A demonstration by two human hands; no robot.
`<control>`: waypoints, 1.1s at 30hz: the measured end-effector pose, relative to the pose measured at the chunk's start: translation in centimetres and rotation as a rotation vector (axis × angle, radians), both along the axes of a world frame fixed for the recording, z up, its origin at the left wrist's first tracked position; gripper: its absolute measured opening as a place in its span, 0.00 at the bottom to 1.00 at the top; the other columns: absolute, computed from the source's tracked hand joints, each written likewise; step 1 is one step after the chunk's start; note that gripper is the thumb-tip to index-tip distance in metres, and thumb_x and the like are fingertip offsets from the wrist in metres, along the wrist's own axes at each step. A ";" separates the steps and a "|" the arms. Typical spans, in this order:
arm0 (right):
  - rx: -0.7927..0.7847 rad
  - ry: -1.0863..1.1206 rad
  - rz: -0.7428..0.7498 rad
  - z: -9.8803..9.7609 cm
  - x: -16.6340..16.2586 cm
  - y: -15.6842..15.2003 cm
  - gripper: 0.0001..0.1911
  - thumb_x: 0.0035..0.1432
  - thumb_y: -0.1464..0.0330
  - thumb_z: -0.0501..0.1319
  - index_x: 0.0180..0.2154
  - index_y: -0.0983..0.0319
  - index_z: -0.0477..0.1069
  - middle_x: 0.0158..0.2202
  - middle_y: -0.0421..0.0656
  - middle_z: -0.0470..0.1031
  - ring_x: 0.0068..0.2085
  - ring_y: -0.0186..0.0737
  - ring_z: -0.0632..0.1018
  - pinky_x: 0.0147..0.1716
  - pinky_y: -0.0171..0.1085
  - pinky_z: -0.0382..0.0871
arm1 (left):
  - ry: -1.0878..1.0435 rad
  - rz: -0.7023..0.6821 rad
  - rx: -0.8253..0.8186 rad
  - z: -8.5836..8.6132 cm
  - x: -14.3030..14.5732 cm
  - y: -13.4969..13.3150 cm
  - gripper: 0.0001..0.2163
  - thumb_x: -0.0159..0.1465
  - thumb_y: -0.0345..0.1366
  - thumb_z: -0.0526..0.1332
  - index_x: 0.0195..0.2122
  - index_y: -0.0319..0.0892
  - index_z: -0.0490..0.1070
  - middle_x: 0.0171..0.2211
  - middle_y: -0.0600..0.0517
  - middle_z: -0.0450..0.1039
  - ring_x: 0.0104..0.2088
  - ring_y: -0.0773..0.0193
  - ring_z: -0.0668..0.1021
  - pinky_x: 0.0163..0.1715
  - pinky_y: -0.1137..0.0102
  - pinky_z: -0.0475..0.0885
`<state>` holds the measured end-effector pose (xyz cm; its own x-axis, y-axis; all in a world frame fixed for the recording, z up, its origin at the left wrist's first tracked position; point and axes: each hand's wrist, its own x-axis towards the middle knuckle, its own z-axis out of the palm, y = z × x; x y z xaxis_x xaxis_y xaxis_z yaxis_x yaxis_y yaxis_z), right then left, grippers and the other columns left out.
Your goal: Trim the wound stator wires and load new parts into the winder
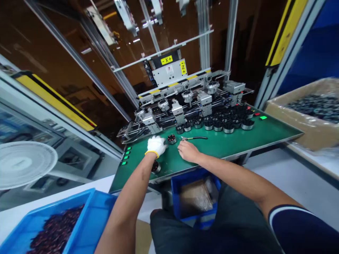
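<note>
My left hand (156,145), in a white glove with a yellow cuff, rests on the green bench top (238,139), fingers curled beside a small round black part with red marks (171,139). My bare right hand (187,151) lies knuckles-up on the mat just right of that part, its fingers curled under and hidden. Thin pliers (192,138) lie on the mat just beyond my right hand, apart from it. Another round part (155,167) sits near the bench's front edge under my left wrist.
Several round black-and-silver parts (225,121) stand in rows at the back right, before a fixture machine (185,102). Green lit buttons (126,155) line the left edge. A blue bin (194,197) sits on my lap, a blue tray (58,225) and white fan (23,164) at left, a carton (312,113) at right.
</note>
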<state>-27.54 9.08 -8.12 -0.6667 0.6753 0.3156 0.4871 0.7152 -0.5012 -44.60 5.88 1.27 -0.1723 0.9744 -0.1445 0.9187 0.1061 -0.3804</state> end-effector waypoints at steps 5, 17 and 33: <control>-0.164 -0.066 -0.040 1.3 0.2 0.0 0.08 0.69 0.66 0.64 0.45 0.64 0.76 0.51 0.46 0.77 0.54 0.44 0.78 0.56 0.50 0.74 | -0.098 0.006 -0.044 0.0 1.2 -0.4 0.15 0.70 0.46 0.62 0.48 0.39 0.75 0.49 0.46 0.77 0.49 0.56 0.79 0.52 0.53 0.76; -0.771 -0.039 -0.116 2.5 -2.6 1.7 0.14 0.70 0.62 0.63 0.49 0.65 0.73 0.44 0.44 0.77 0.39 0.36 0.80 0.37 0.38 0.79 | -0.203 -0.133 0.097 1.1 2.8 -2.8 0.18 0.67 0.43 0.59 0.57 0.49 0.77 0.62 0.42 0.73 0.65 0.42 0.68 0.61 0.51 0.64; -0.928 0.139 0.086 4.1 7.5 -0.3 0.05 0.45 0.76 0.68 0.29 0.66 0.80 0.13 0.33 0.69 0.15 0.27 0.67 0.17 0.27 0.59 | -0.193 -0.323 0.008 -0.4 2.9 -1.8 0.14 0.65 0.47 0.63 0.46 0.50 0.83 0.69 0.47 0.65 0.70 0.35 0.60 0.65 0.47 0.56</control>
<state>-20.02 8.80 -4.01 -0.7229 0.6469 -0.2428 0.3438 0.0319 -0.9385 -41.70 4.09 0.88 0.1734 0.9754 -0.1362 0.9601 -0.1982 -0.1973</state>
